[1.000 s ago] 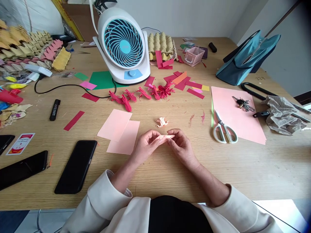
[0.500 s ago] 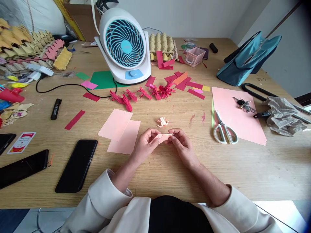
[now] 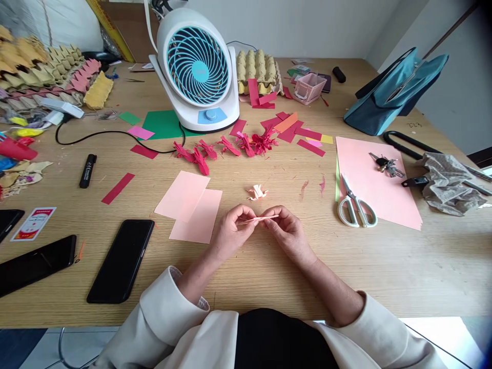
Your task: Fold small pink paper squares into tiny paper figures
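My left hand [image 3: 232,229] and my right hand [image 3: 286,233] pinch a small folded piece of pink paper [image 3: 260,219] between them. The paper is seen nearly edge-on, as a thin strip, and fingertips hide part of it. Just beyond my hands lies a small pale folded paper piece [image 3: 257,192] with frilled ends. Two pink paper sheets [image 3: 182,197] overlap on the table left of my left hand. Farther back, several red folded paper pieces [image 3: 200,161] with cut edges lie in a row.
A white fan [image 3: 197,72] stands at the back. White-handled scissors [image 3: 355,205] rest partly on a pink paper stack [image 3: 400,200], with keys [image 3: 388,165] on it. A black phone [image 3: 121,261] lies to the left, near a marker [image 3: 88,171]. A blue bag [image 3: 392,97] stands back right.
The folded pink paper has been tilted, from showing its face to showing mostly its edge. Both hands have shifted slightly, still pinching it.
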Motion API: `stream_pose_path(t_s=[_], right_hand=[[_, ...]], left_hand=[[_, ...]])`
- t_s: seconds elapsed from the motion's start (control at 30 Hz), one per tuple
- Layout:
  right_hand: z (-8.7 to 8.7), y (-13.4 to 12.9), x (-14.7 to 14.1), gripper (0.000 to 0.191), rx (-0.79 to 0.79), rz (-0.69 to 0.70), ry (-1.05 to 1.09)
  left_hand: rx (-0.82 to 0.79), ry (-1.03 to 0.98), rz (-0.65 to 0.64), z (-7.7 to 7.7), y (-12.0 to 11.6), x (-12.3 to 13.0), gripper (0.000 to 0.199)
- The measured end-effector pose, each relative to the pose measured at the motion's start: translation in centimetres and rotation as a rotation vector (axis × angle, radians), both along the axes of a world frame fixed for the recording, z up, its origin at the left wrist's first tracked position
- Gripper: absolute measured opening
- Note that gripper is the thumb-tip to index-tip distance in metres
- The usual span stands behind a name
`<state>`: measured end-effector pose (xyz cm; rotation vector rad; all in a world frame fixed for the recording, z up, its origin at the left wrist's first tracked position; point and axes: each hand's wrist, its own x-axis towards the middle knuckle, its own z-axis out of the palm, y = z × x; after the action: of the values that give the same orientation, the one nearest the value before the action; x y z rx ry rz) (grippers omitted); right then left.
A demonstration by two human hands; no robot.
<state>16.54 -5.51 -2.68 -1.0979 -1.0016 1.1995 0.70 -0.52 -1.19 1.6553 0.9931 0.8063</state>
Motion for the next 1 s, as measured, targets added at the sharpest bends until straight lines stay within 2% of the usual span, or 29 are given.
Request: stream_pose_path(t_s=[0.07,0.23,0.37,0.5,0.57,0.7,1.0], right_hand=[[0.0,0.0,0.0,0.021,0.036,-0.005,-0.028],[0.2,0.0,0.3,0.018,0.149,-0.021,-0.105],[0.2,0.0,0.4,0.018,0.165,-0.016,-0.126],[0.1,-0.1,0.6,0.006,0.179,-0.012,-0.155],[0.1,-0.2,0.9,0.003,0.191,0.001,-0.235],[0.5,-0.2,1.6,0.014,0.263,0.02,-0.507],[0.9,-0.4,2.3,0.008,0.262,0.207,-0.965]], left_hand=[[0.038,0.0,-0.023,0.2,0.0,0.0,0.007],[0.16,0.029,-0.084,0.4,-0.1,-0.2,0.015],[0.24,0.035,-0.085,0.6,0.0,-0.4,0.017],[0.327,0.041,-0.048,0.7,0.2,-0.5,0.014],[0.365,0.07,-0.021,0.6,0.2,-0.6,0.017],[0.437,0.189,-0.01,0.0,0.2,-0.7,0.022],[0.529,0.443,-0.126,-1.2,-0.5,-1.0,0.016]])
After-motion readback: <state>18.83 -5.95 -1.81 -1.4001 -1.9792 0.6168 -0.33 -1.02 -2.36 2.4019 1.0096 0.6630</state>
